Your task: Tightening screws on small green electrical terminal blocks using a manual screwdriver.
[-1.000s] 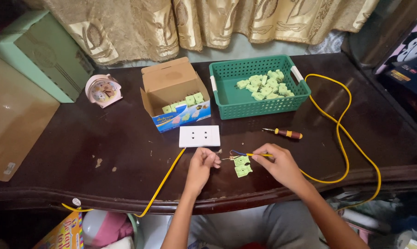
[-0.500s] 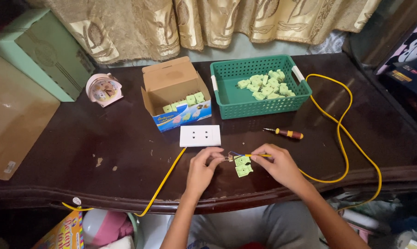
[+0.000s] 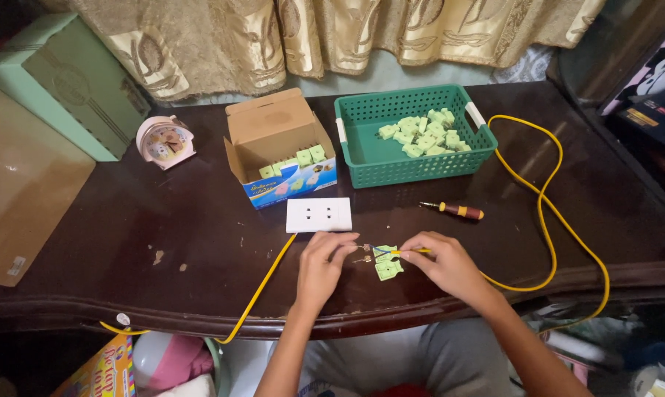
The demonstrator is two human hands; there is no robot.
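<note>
Near table edge, both hands meet over small pale-green plastic socket module [image 3: 388, 266] lying on dark wooden table [image 3: 163, 228], between the two hands, just in front of fingertips. Right hand [image 3: 444, 263] fingers pinched shut on end of yellow sheathed cable [image 3: 549, 220], its stripped wire tips pointing left across the module toward left hand [image 3: 324, 266]. Left hand curled, fingertips closed on thin wire ends, exact grip too small to tell. Cable end's long axis runs left-right; right hand is the nearer one to the module. Just beyond: white rectangular switch plate [image 3: 318, 215], red-handled screwdriver [image 3: 456, 211]. Farther: open cardboard box [image 3: 277, 143], green plastic basket [image 3: 362, 121] of green modules, pink alarm clock [image 3: 165, 141]
</note>
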